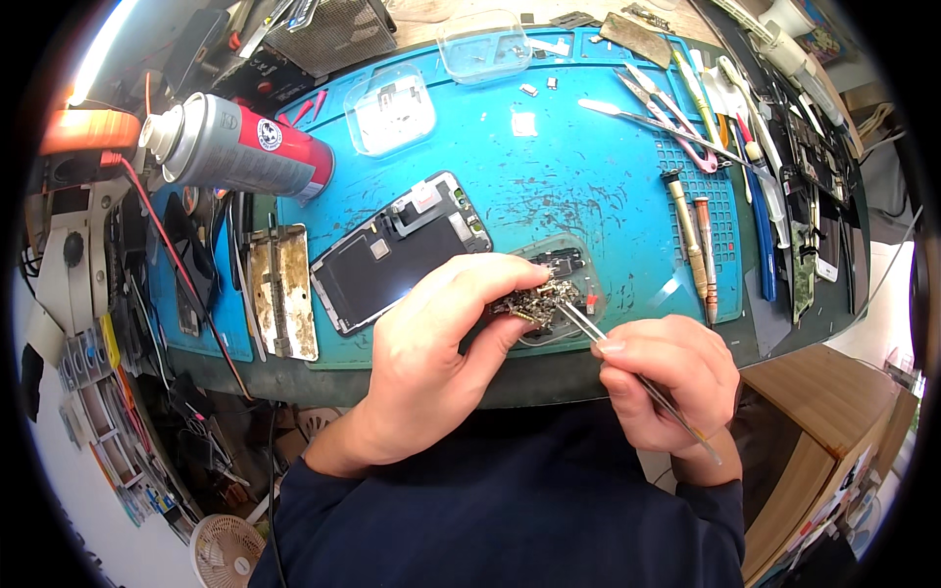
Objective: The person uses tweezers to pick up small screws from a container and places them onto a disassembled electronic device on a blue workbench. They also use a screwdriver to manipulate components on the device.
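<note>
My left hand curls at the front of the blue mat, its thumb and forefinger closed round a clump of small metal parts. Pinched in my right hand is a pair of thin metal tweezers. The tips of the tweezers reach the right side of the clump. Under the clump lies a shallow clear plastic box with dark small parts in it. Just left of the box, a phone screen assembly rests with its inner side up, partly behind my left hand.
A red and grey spray can stands at the left. Clear plastic boxes sit toward the back. Screwdrivers and pink-handled scissors lie at the right. A metal holder is left of the screen; a wooden cabinet stands right.
</note>
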A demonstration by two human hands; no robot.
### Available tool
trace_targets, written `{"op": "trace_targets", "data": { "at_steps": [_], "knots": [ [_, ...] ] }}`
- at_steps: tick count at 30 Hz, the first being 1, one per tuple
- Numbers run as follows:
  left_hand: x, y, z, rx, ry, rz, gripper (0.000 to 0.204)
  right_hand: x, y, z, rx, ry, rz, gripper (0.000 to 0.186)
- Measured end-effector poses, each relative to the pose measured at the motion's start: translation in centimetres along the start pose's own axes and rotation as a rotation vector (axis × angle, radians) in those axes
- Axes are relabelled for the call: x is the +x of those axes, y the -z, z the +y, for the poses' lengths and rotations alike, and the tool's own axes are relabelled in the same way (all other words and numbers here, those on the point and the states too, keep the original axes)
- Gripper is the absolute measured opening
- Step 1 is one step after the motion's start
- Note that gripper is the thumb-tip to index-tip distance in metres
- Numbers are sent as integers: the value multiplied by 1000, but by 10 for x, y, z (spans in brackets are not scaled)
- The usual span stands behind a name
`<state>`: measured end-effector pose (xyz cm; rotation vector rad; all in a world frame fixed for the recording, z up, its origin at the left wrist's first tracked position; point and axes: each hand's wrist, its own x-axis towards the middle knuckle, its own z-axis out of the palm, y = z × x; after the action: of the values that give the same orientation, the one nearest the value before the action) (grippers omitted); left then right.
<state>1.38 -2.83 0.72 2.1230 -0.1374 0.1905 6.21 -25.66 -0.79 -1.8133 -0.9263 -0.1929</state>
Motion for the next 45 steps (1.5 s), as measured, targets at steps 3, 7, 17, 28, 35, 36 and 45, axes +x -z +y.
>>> {"op": "trace_targets", "data": {
  "at_steps": [3,7,17,28,35,36,45],
  "knots": [
    [1,0,0,11,-13,-2,40,2,0,0,-2,18,-16,24],
    [1,1,0,6,-13,-4,41,1,-1,2,-3,22,-12,24],
    [0,0,-1,-20,5,5,41,1,0,0,0,12,6,23],
    [1,1,0,13,-17,-1,41,2,-3,1,-4,38,-19,25],
    [0,1,0,9,-14,0,42,0,-1,0,-5,21,-1,26],
    [0,1,0,6,-14,1,42,-1,-1,1,2,28,1,26],
    [1,-2,-2,20,-58,16,42,3,-1,0,4,62,-54,29]
  ]
}}
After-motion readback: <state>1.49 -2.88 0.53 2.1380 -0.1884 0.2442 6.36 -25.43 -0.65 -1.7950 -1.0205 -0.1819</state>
